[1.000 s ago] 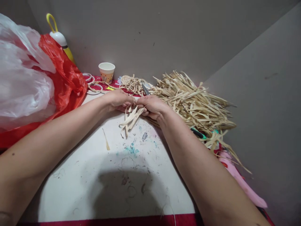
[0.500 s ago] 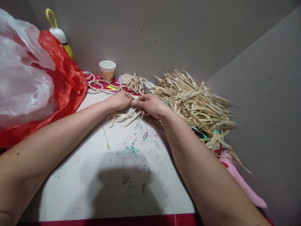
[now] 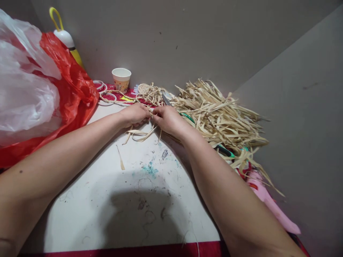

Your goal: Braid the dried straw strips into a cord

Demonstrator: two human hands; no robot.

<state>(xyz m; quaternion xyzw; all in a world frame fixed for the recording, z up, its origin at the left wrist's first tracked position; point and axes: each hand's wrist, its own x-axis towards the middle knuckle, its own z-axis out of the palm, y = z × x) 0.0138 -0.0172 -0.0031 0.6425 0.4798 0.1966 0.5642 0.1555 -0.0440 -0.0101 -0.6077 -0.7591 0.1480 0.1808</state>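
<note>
In the head view my left hand [image 3: 136, 113] and my right hand [image 3: 168, 119] meet over the far part of the white board [image 3: 107, 200]. Both are closed, with fingers pinched on a twisted straw cord [image 3: 150, 110] between them. Loose straw ends [image 3: 143, 135] hang below the fingers onto the board. From my left hand a thin braided cord [image 3: 118, 93] runs back to the left, past white rings [image 3: 108, 100]. A coil of braided cord [image 3: 150, 92] lies just behind my hands. The fingertips are partly hidden.
A large heap of dry straw strips [image 3: 219, 114] lies at the right. Scissors [image 3: 166, 100] with a green handle sit behind my right hand. A paper cup [image 3: 121, 80] stands at the back; red and white plastic bags [image 3: 72, 85] and a yellow bottle [image 3: 76, 57] are left. A pink object [image 3: 270, 203] lies right.
My right hand has shifted slightly and turned, its fingers now bent over the cord; more of the green scissor handle shows. My left hand stays nearly in place. The view has moved a little.
</note>
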